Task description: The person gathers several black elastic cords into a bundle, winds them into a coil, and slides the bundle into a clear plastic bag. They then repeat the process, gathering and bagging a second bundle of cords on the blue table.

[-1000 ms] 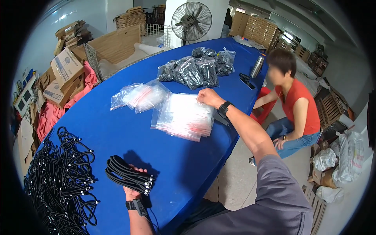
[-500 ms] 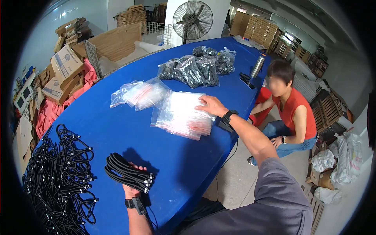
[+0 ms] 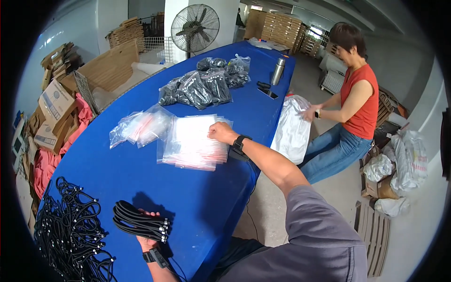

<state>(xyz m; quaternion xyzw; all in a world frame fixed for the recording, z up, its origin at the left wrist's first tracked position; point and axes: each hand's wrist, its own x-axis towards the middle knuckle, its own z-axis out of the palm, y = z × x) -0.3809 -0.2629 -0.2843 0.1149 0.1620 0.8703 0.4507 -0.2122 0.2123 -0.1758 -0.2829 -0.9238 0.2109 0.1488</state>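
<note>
My left hand (image 3: 149, 242) is closed around a bundle of black elastic cords (image 3: 136, 220) with shiny metal ends, held above the blue table. To its left lies a tangled pile of similar looped cords (image 3: 73, 230). My right hand (image 3: 222, 132) has its fingers curled and pinched at the right edge of a stack of clear zip bags (image 3: 190, 146) with red strips; the fingertips are partly hidden. More clear bags (image 3: 144, 125) lie loosely left of the stack. Farther back sit several zip bags filled with black cords (image 3: 197, 91).
A steel thermos (image 3: 278, 72) and a phone (image 3: 268, 93) lie near the table's right edge. Beyond that edge a person in red (image 3: 362, 101) handles a big white sack (image 3: 292, 128). A fan (image 3: 195, 29) stands behind the table; cardboard boxes (image 3: 55, 105) are stacked at left.
My right hand's fingers have curled in at the bag stack. My left hand still holds the cord bundle. The person has risen from a crouch and a white sack has come into view. The view has shifted right.
</note>
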